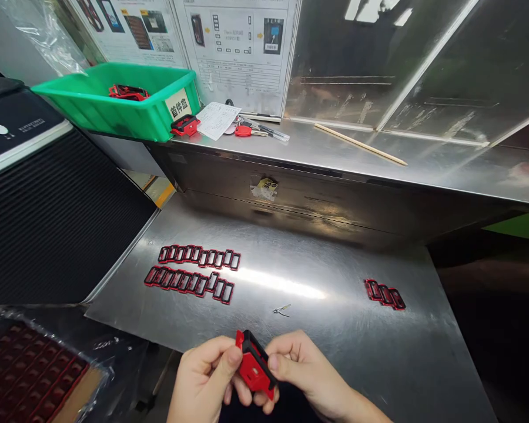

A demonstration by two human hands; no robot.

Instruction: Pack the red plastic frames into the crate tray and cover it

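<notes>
A red plastic frame with a black rim (254,367) is held up between both hands, tilted, in front of the steel table. My left hand (209,376) pinches its left end between thumb and fingers. My right hand (297,361) grips its right side, with the thumb on the black rim and some fingertips under the lower end. Just beyond the hands, small nippers (282,310) lie on the table with their handles apart. Two rows of similar red-and-black frames (189,281) lie at the table's left, and a short row of 3 frames (384,294) lies at the right.
A green bin (127,111) with red parts stands on the raised steel shelf (317,153), beside keys (249,132), pens, paper and a wooden stick (359,144). The black ribbed conveyor (57,229) borders the table's left; below it sits a tray of red parts (22,370).
</notes>
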